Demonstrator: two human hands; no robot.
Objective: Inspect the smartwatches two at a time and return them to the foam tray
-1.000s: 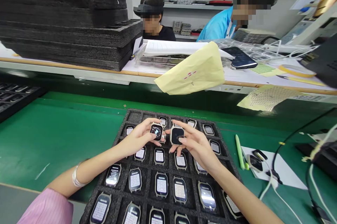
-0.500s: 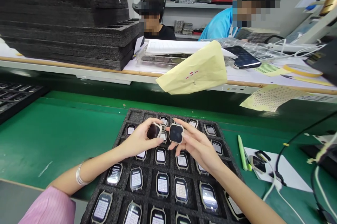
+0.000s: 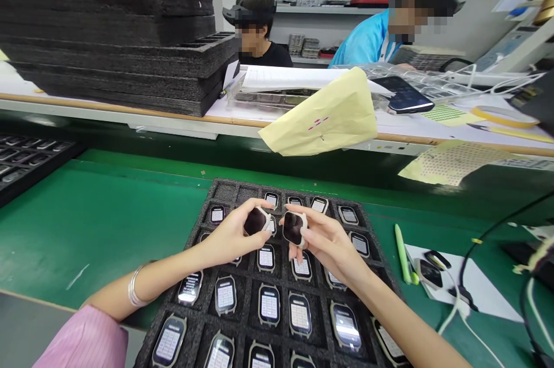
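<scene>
My left hand is closed around a smartwatch case with a dark screen and no strap. A second strapless smartwatch, its screen dark too, is gripped by the fingers of my right hand. Both watches are held side by side, a small gap apart, over a black foam tray. Many of the tray's pockets hold more watch cases, such as a lit watch showing a white grid. My hands and forearms hide some of the pockets.
Another tray of watches lies at the left on the green bench. To the right are a green pen, a watch on white paper, and cables. Stacked foam trays, yellow paper and a phone occupy the shelf. Two people sit beyond.
The watch in my right hand has tilted and sits slightly lower. My left hand keeps its watch and has shifted only a little in view.
</scene>
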